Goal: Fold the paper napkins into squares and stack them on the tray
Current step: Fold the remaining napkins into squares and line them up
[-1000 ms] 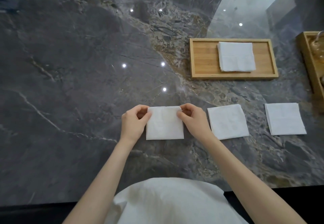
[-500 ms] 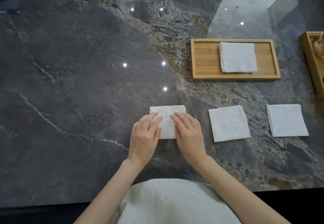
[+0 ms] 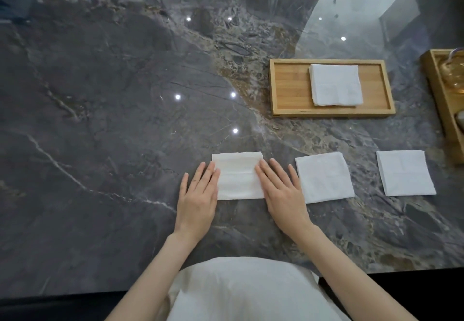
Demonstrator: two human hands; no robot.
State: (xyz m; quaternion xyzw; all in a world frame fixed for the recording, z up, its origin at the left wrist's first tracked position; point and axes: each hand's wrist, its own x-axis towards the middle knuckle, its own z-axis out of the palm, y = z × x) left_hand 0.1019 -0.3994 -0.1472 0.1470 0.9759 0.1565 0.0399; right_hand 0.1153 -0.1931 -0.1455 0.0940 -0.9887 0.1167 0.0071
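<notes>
A white paper napkin (image 3: pixel 239 176) lies flat on the dark marble table in front of me, folded to a near square. My left hand (image 3: pixel 198 195) rests flat at its left edge, fingers apart, fingertips on the paper. My right hand (image 3: pixel 281 192) lies flat at its right edge the same way. Neither hand holds anything. Two more white napkins lie to the right: one (image 3: pixel 324 177) beside my right hand, another (image 3: pixel 405 172) farther right. The wooden tray (image 3: pixel 288 87) at the back right carries a small stack of folded napkins (image 3: pixel 336 84).
A second wooden tray (image 3: pixel 444 99) with glassware stands at the far right edge. The marble table (image 3: pixel 100 119) stretches bare to the left and back. The table's front edge runs just above my white-clothed lap.
My hands went from pinching the napkin's top corners to pressing on its middle, then slid apart to its left and right edges. The napkin now lies flattened.
</notes>
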